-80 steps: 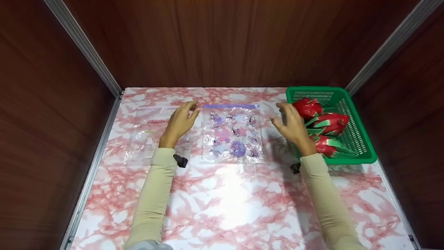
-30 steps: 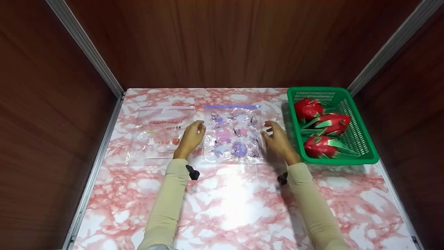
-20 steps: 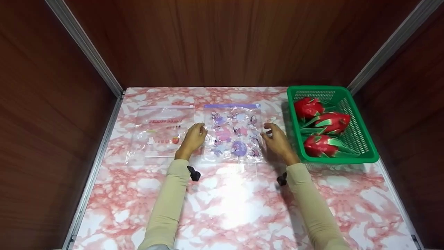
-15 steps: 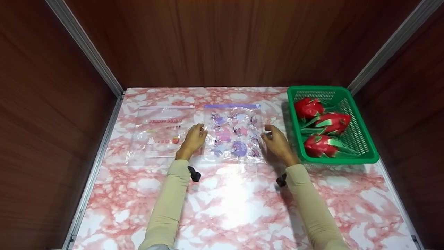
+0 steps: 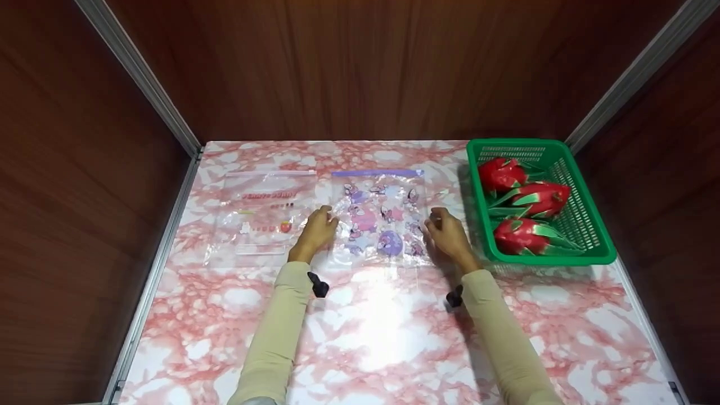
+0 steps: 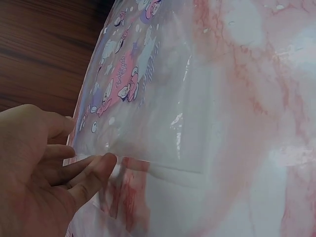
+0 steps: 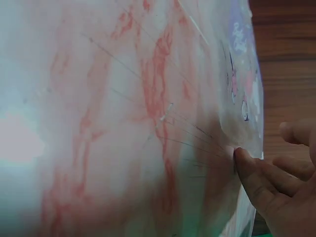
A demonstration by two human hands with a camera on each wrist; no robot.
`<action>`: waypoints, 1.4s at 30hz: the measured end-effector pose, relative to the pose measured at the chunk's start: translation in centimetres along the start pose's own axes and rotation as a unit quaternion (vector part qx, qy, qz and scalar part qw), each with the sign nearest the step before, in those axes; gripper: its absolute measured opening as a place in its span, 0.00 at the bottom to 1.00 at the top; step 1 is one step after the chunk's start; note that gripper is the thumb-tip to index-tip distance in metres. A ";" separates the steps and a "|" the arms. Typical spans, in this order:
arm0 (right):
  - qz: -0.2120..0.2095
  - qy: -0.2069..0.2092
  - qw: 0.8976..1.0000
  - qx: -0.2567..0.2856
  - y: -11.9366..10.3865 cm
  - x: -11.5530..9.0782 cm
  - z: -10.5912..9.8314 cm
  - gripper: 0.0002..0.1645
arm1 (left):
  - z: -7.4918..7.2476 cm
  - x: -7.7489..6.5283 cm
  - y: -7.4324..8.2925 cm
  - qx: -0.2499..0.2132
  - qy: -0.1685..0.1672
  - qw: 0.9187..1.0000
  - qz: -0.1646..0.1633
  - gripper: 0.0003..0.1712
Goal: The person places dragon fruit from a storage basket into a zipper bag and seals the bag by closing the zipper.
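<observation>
Fingers (image 6: 101, 168) of the left hand (image 5: 319, 228) are touching the left edge of the purple-zip bag (image 5: 374, 225), with the thumb coming right up to the film. Right hand (image 5: 448, 230) is mirroring this at the opposite edge, thumb (image 7: 249, 170) meeting the plastic. Fingers on both sides are bending toward the bag; whether they are pinching the film or only pressing its edge, I cannot tell, since clear plastic barely shows.

Bag is lying nearly flat between the two hands, zip (image 5: 360, 173) facing the far side, printed figures filling the middle. Contact is falling about midway along the sides.

Judging the step as handling the bag by its edges: best to be working both hands evenly, taking just a thin margin of film, and not pulling outward, as plastic this thin is likely to crease or slip. Getting a fingertip under each edge should be helping, and keeping the sides level should be keeping the zip straight.

Farther out, a second clear bag (image 5: 264, 214) is lying to the left, just beside the left hand. Green basket (image 5: 551, 260) is standing to the right of the right hand, holding three red dragon fruits (image 5: 520, 236). Everything is resting on a pink marbled table (image 5: 382, 326), and brown wooden walls (image 5: 360, 73) are enclosing it.
</observation>
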State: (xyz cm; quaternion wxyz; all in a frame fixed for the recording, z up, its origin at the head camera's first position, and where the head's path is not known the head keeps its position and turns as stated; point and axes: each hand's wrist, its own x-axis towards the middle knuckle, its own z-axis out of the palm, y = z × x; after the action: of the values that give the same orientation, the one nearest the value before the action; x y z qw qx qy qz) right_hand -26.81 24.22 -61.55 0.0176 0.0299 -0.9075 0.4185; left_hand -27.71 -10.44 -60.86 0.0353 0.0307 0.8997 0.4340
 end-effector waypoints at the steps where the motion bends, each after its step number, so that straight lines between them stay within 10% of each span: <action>1: 0.002 0.001 1.000 -0.002 0.0 -0.1 0.0 0.26 | 0.0 0.0 0.0 -0.004 0.001 1.000 -0.006 0.26; 16: 0.001 0.003 1.000 0.021 0.2 -0.2 0.2 0.25 | 0.5 -0.1 -0.6 0.029 0.036 0.999 -0.014 0.17; 28: -0.004 -0.006 0.999 0.038 0.4 -0.2 0.0 0.28 | 0.5 -0.2 -0.8 -0.015 0.057 0.998 0.034 0.06; 42: 0.017 -0.002 0.998 0.054 0.3 0.2 0.1 0.34 | 0.7 -0.5 -0.2 -0.070 0.030 0.997 0.010 0.06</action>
State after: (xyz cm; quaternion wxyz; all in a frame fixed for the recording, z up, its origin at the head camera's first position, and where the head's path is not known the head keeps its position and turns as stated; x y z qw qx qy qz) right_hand -27.00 24.32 -61.79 0.0067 0.0161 -0.8839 0.4673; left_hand -27.20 -10.12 -61.43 0.0058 0.0246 0.8675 0.4968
